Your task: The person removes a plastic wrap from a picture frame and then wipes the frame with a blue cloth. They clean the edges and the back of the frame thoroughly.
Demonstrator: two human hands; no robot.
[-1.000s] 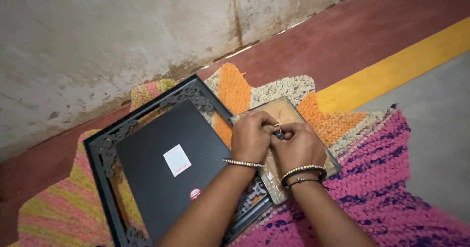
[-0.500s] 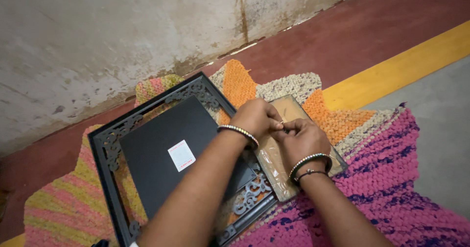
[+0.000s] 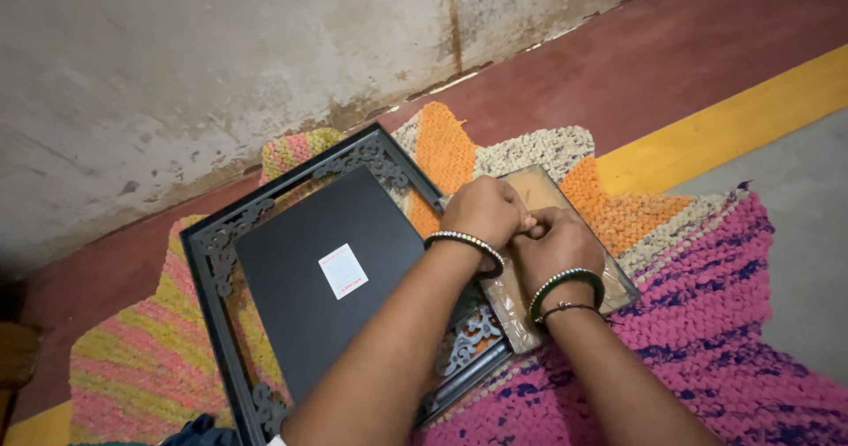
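Your left hand (image 3: 484, 214) and right hand (image 3: 555, 243) press together, fingers curled, seemingly working something small and hidden on the plastic-wrapped tan backing board (image 3: 530, 260) at the woven mat's (image 3: 707, 278) far middle. Next, steady fingertip control. Beyond-left lies the ornate black metal frame (image 3: 291, 190).

A rough plaster wall (image 3: 221, 66) fills the upper left — grey, blotchy, and stained with a brown streak running down near its middle. Along its foot the surface is chipped and darkened. Below it the floor (image 3: 671, 49) is painted dull red, and a broad yellow stripe (image 3: 733, 124) crosses it at a slant toward the upper right. Past the stripe lies bare grey concrete (image 3: 808, 234). A knitted rug (image 3: 707, 322) is spread over the floor — pink and purple at the right, orange and cream in the middle, yellow and pink bands at the left. The light is soft and even.
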